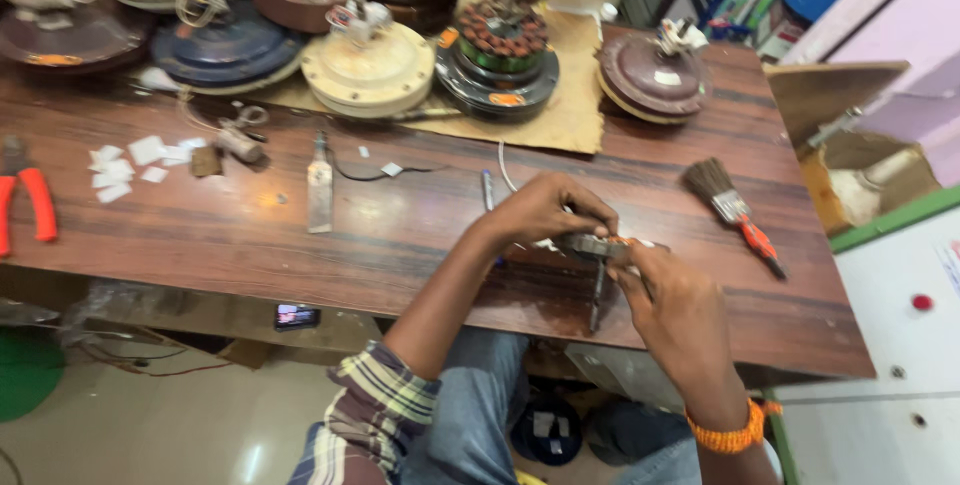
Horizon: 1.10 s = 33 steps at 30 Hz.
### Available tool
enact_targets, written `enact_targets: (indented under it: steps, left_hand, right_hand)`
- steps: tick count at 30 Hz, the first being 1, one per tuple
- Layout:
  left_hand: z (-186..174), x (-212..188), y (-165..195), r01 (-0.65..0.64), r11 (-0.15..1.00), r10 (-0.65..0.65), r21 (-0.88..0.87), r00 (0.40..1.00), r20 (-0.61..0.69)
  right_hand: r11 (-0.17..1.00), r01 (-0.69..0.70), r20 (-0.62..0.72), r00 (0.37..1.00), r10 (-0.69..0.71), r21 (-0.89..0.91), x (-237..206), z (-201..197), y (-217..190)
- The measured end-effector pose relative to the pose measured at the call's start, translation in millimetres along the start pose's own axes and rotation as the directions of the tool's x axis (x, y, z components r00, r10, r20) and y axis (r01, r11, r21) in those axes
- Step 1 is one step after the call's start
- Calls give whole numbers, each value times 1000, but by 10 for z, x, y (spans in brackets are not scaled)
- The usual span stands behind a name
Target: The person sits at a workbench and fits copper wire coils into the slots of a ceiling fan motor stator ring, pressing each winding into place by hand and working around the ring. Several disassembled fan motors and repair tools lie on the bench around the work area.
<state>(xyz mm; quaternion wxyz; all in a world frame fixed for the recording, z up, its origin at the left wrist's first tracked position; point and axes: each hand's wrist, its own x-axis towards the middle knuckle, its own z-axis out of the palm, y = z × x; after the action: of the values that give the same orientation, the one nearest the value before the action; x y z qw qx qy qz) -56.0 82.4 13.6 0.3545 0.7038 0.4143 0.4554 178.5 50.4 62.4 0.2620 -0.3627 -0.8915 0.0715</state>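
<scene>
My left hand (548, 210) and my right hand (672, 297) meet over the front of the brown wooden table (400, 235). Both grip a small grey metal part (592, 245) with a thin rod hanging down from it. The left fingers pinch its left end, the right fingers hold its right end. An orange bead bracelet (728, 436) circles my right wrist. What lies under the hands is hidden.
Several round fan motors (368, 65) stand along the back, some on cardboard (566, 115). A paintbrush with red handle (735, 210) lies right, a metal scraper (320, 185) and a pen (487, 188) at centre, red-handled pliers (30, 203) and white paper bits (125, 165) left. A phone (297, 316) sits under the table.
</scene>
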Motion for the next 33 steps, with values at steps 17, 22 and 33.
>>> enact_targets:
  steps: [17, 22, 33]
  left_hand:
    - [493, -520, 419, -127, 784, 376, 608, 876, -302]
    - [476, -553, 413, -114, 752, 390, 649, 871, -299]
    - [490, -562, 424, -187, 751, 472, 633, 822, -318]
  right_hand:
    - [952, -303, -166, 937, 307, 50, -446, 136, 304]
    - [990, 78, -264, 964, -45, 116, -240, -105, 92]
    - [991, 119, -180, 978, -105, 66, 49, -248, 47]
